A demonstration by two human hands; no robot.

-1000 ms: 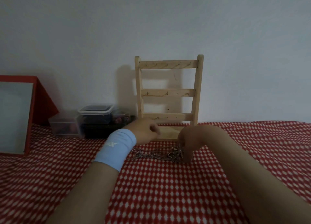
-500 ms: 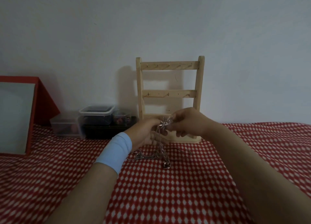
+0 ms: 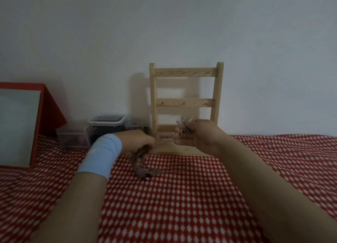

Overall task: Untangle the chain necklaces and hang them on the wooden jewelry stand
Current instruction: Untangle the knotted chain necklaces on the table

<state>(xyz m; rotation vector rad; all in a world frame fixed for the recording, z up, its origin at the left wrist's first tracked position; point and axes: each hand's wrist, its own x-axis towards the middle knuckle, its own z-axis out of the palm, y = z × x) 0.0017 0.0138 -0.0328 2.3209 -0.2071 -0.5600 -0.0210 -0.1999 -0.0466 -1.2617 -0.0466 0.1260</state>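
Note:
The wooden jewelry stand (image 3: 186, 72) is upright against the wall, with three rails of small hooks, all bare. My right hand (image 3: 202, 137) pinches the pendant end of a chain necklace (image 3: 184, 124) in front of the lowest rail. The chain runs taut down and left to my left hand (image 3: 136, 140), which wears a light blue wristband and grips the chains. A tangled clump of necklaces (image 3: 145, 170) hangs from that hand onto the red checked cloth (image 3: 173, 206).
Clear plastic containers (image 3: 106, 125) with dark contents sit left of the stand by the wall. A red-framed mirror (image 3: 18, 127) leans at the far left edge. The wall is close behind the stand.
My right hand lifted the pendant off the cloth and moved up and right, stretching one chain taut. My left hand closed on the chains and the clump shifted left beneath it.

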